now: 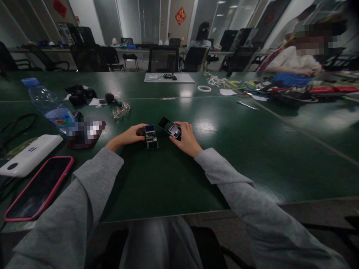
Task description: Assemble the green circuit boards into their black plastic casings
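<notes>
My left hand [131, 134] is closed on a small circuit board [151, 138], gripping its left edge. A dark screen sits at the board's top, with green parts showing below it. My right hand [187, 137] is closed around a black casing [167, 126] with pale rectangular shapes on its face; whether these are cutouts or keys is too small to tell. The casing tilts up to the left and stays apart from the board by a small gap. Both hands are over the green tabletop [170, 183]. My right fingers partly cover the casing.
To the left lie a red-edged phone [40, 188], a white power bank [30, 155] and a plastic bottle [50, 103]. Glasses [121, 110] rest ahead, a tape roll [204, 88] and a metal tool [248, 105] farther right. A person [296, 60] sits across at the right, near cables.
</notes>
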Action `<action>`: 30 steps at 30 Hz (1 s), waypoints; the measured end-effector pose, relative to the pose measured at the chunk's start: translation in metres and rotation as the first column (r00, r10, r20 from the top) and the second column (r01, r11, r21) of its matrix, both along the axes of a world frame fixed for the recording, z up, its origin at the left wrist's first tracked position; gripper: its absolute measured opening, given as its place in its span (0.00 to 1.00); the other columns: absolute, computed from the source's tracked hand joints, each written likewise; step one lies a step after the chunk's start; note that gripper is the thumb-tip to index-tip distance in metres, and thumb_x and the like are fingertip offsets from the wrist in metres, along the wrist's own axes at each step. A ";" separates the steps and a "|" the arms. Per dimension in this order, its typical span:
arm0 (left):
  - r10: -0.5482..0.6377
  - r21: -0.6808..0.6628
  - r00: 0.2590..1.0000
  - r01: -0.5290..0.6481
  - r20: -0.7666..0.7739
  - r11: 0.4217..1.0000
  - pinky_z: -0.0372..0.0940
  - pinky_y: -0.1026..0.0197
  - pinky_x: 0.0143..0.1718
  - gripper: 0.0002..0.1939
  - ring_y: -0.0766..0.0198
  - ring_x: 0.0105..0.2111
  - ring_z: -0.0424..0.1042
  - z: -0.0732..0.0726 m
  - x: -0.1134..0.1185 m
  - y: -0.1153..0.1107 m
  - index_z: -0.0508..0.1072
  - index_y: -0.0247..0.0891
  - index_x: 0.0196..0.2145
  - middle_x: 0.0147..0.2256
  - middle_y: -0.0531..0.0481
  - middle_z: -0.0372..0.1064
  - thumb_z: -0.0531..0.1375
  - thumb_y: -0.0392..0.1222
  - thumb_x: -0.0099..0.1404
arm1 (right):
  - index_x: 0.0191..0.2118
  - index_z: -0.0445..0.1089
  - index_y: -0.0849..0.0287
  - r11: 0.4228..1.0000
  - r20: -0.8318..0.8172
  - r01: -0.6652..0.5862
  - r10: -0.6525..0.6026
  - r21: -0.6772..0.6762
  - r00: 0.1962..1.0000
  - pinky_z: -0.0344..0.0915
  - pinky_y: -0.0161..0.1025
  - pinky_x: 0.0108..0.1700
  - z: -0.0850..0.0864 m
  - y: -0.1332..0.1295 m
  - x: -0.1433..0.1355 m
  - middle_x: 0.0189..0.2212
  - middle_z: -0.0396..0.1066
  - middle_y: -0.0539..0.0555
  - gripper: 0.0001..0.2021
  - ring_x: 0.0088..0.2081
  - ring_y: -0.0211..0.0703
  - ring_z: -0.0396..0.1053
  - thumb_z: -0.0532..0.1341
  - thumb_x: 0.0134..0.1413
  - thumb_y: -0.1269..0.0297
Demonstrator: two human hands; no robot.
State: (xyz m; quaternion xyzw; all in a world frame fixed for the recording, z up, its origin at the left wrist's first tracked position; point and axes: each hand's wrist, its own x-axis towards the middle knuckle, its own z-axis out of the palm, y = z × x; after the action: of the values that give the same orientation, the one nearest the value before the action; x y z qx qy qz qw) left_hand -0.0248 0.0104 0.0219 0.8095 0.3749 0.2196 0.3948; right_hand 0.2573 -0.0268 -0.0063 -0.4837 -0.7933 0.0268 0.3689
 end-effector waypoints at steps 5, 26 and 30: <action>-0.019 0.031 1.000 0.019 0.011 0.999 0.62 0.51 0.48 0.30 0.56 0.46 0.69 -0.001 -0.001 0.000 0.63 0.37 0.58 0.51 0.41 0.68 0.62 0.42 0.58 | 0.56 0.57 0.58 1.000 -0.005 0.004 -0.004 -0.011 1.000 0.62 0.59 0.55 0.004 -0.003 -0.002 0.51 0.61 0.61 0.26 0.52 0.57 0.60 0.61 0.51 0.62; -0.036 0.035 0.998 0.034 0.046 0.999 0.62 0.50 0.50 0.31 0.56 0.47 0.69 -0.009 -0.004 0.007 0.63 0.38 0.58 0.51 0.41 0.68 0.63 0.40 0.57 | 0.55 0.61 0.59 1.000 -0.084 0.014 -0.015 -0.012 0.996 0.63 0.56 0.55 0.008 -0.006 -0.003 0.49 0.64 0.61 0.25 0.52 0.56 0.62 0.61 0.51 0.63; -0.040 0.043 0.998 0.038 0.039 0.998 0.62 0.51 0.50 0.31 0.57 0.47 0.69 -0.007 -0.003 0.006 0.63 0.37 0.58 0.51 0.40 0.68 0.62 0.40 0.58 | 0.56 0.60 0.58 1.000 -0.091 0.027 -0.027 -0.006 0.995 0.63 0.57 0.55 0.009 -0.007 -0.003 0.50 0.64 0.61 0.24 0.52 0.56 0.62 0.61 0.52 0.62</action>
State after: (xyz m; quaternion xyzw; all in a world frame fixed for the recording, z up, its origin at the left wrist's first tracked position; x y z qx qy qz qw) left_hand -0.0279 0.0163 0.0151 0.8204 0.3463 0.2357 0.3891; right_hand 0.2545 -0.0335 0.0025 -0.4936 -0.7689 0.0458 0.4038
